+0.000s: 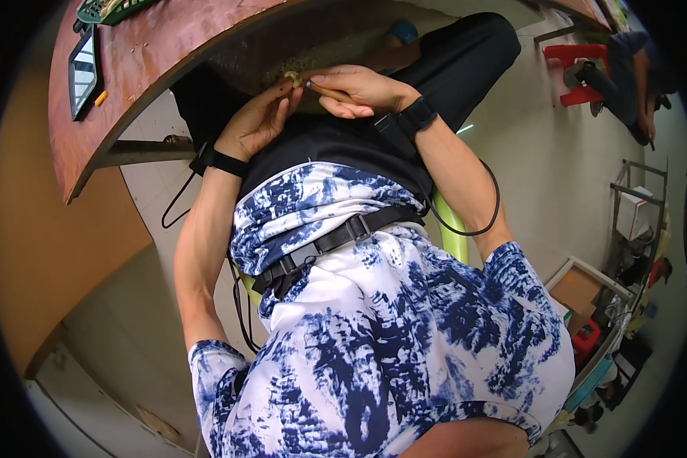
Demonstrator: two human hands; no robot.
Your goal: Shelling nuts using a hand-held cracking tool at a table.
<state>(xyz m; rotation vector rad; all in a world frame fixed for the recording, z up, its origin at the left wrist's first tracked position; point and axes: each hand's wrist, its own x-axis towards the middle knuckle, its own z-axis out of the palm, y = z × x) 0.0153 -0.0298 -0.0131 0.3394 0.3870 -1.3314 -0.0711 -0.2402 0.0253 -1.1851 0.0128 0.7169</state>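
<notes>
My left hand (pixel 261 120) is closed, pinching a small pale yellow piece (pixel 293 78) between thumb and fingertips above my lap. Close beside it, my right hand (pixel 353 88) is wrapped round a slim tool with a light brown wooden handle (pixel 333 94). The tool's tip points at the small piece; whether it touches cannot be made out. Both hands meet just past my black trousers (pixel 313 133). Pale crumbs lie scattered on the floor (pixel 278 65) beyond them.
A reddish-brown table (pixel 145 65) curves along the left, bearing a dark-framed phone or tablet (pixel 84 75), a small orange stick (pixel 101 98) and a green basket (pixel 113 11). Another person (pixel 626 84) sits by a red stool (pixel 576 55). Cluttered shelving (pixel 640 191) stands at right.
</notes>
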